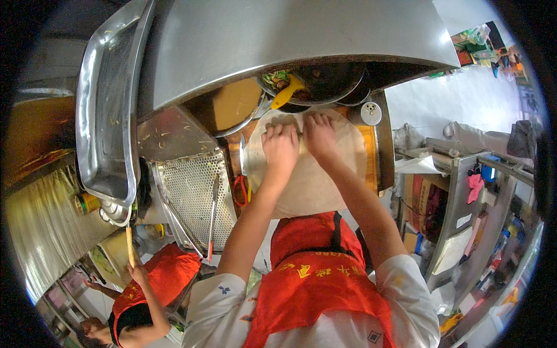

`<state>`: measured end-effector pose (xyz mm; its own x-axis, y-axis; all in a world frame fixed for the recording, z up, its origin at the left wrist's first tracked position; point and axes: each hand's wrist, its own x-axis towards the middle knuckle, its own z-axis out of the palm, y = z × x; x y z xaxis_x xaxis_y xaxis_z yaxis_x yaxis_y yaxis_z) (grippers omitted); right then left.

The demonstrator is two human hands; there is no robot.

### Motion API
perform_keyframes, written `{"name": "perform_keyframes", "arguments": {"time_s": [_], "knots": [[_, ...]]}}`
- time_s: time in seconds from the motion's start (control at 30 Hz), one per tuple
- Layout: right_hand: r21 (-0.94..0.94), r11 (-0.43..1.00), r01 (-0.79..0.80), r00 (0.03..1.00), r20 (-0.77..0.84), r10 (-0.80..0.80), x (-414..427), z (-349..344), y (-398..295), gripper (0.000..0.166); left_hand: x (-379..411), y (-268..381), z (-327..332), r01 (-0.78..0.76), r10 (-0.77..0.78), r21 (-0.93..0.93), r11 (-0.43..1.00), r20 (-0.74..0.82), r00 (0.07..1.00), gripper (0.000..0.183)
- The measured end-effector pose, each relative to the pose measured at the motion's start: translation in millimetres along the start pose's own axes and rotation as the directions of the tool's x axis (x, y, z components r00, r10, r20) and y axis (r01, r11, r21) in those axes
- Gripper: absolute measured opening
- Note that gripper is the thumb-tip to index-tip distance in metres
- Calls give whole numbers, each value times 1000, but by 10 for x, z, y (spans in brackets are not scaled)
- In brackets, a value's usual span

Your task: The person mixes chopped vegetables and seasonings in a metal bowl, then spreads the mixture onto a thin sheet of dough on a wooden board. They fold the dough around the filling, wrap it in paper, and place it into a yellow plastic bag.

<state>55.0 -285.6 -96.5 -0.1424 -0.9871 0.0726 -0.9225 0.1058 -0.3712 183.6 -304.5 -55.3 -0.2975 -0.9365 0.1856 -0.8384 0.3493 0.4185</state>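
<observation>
A large, thin, round flatbread (313, 187) lies on a wooden board (371, 143), its near edge reaching my red apron. Toward its far side, my left hand (280, 141) has its fingers curled down onto the sheet. Close by on the right, my right hand (320, 132) grips it the same way, with a small gap between the hands. Whatever is under my fingers is hidden. Just beyond them, a yellow spoon (287, 93) rests in a dark pan (335, 82) that also holds chopped greens (276, 79).
A pot of tan batter-like liquid (237, 104) sits left of the pan. Right of the board stands a shaker with a holed lid (370, 114). Tongs (213, 213) lie on a perforated metal tray (191, 182). A steel hood (296, 30) overhangs the pans. Another person (148, 296) works at lower left.
</observation>
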Motion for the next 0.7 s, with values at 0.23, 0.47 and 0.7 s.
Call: {"name": "perform_keyframes", "arguments": {"time_s": [0.23,0.47,0.7], "knots": [[245,969,-30,999,-10,33,44,-9,18,22,-288,-184,-131,-254,260,-57,965,293,920,58],[252,867,430,902,-81,-423,-503,-263,-5,22,29,-88,-110,-415,456,-192,889,437,775,45],[262,851,455,890,-154,-428,-1320,-918,286,19,-850,808,-1026,-399,410,-143,906,539,736,51]]}}
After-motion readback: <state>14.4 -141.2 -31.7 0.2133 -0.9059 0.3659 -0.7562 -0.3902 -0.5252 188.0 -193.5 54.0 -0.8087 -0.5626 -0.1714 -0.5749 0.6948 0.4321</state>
